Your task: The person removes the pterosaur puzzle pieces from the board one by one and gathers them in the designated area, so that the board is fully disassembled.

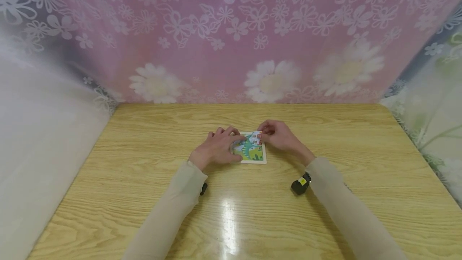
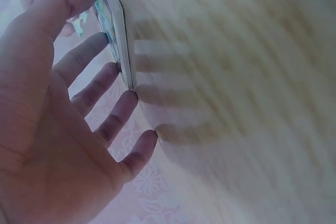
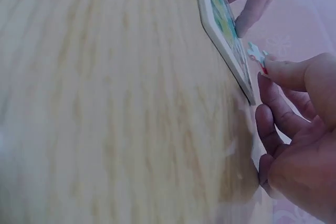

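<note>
A small jigsaw puzzle (image 1: 248, 153) with a green dinosaur picture lies flat on the table in a pale frame (image 1: 266, 159). My left hand (image 1: 216, 148) rests over its left side, fingers spread. In the left wrist view the thumb and fingertips touch the frame's edge and the tabletop beside it. At the upper right corner, my right hand (image 1: 280, 135) pinches a jigsaw piece (image 3: 257, 55) between thumb and index finger. The right wrist view shows that piece, light blue with a bit of red, held tilted just above the puzzle. The left hand covers part of the picture.
The wooden table (image 1: 144, 139) stretches out around the puzzle on every side. A flowered pink cloth (image 1: 216, 79) hangs behind its far edge, with pale cloth at the left and right. A black wrist camera (image 1: 300, 184) hangs under the right sleeve.
</note>
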